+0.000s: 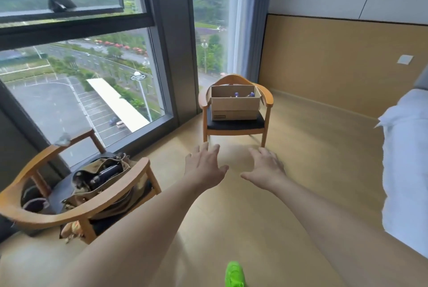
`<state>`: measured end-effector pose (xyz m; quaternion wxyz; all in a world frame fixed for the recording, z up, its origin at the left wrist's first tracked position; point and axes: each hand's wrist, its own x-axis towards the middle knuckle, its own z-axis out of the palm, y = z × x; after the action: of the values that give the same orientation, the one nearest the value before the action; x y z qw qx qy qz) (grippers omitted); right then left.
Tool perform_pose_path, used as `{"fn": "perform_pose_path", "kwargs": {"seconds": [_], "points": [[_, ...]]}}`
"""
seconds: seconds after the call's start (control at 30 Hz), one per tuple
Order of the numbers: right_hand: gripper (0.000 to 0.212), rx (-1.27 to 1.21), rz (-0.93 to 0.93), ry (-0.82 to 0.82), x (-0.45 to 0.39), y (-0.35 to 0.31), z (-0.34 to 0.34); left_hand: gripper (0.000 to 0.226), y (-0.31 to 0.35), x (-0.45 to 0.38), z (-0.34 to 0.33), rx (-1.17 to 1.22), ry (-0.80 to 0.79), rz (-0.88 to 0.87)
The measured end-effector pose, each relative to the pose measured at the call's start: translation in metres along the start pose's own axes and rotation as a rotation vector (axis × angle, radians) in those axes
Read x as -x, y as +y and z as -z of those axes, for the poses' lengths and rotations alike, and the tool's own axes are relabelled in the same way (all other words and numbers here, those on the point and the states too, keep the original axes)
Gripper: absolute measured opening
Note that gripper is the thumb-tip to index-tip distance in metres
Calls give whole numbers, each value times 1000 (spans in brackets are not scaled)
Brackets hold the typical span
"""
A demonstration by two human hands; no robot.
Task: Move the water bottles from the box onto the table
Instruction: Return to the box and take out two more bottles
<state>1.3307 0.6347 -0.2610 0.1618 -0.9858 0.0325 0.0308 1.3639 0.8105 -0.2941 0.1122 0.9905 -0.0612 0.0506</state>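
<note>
Nothing has been moved yet, it is judged. The box (235,103) rests on the far chair (234,124), with blue bottle caps (243,94) seen inside. Both hands, left (205,166) and right (266,167), are spread open and empty, well short of the box. No table is seen.

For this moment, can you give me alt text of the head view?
Two empty, open hands, left hand and right hand, reach toward an open cardboard box on a wooden armchair by the window; blue bottle caps show inside. A nearer chair holds a bag.
</note>
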Motion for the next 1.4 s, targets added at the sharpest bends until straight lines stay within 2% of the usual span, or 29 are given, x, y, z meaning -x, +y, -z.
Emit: {"fn": "perform_pose_path", "kwargs": {"seconds": [0.27, 0.47, 0.8, 1.1, 1.4], "points": [[84, -84, -33, -12, -200, -2, 9, 72, -9, -195, -5, -41, 20, 28], [84, -85, -15, -22, -324, -2, 22, 62, -5, -315, -3, -59, 27, -36], [80, -41, -69, -44, -525, -6, -5, 62, -38, -522, -56, 57, -34, -93], [81, -94, -182, 7, -709, -32, 7, 65, -76, -723, -67, 116, -126, -128], [74, -193, -279, -79, -837, -2, -23, 65, -83, -840, -131, 108, -242, -113]]}}
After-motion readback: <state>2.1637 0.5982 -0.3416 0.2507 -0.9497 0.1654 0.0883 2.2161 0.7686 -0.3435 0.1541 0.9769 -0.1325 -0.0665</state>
